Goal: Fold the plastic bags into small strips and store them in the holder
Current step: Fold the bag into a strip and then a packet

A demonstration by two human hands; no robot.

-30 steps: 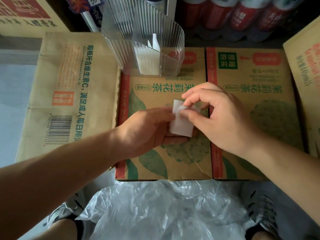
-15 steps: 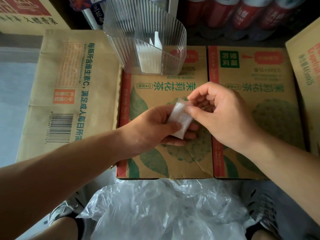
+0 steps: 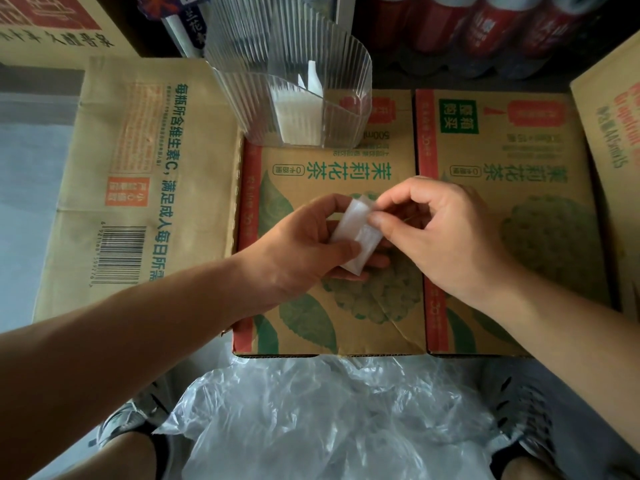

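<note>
Folded bag (image 3: 356, 235) pinched between left hand (image 3: 304, 251) (thumb on top) and right hand (image 3: 446, 233).

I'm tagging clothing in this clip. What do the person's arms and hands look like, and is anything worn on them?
Both forearms are bare as far as the picture shows; no sleeve edge comes into view. The left hand and the right hand carry no gloves, and I see no rings, watch or wristband on either. The fingernails that show are short and unpainted.
</note>
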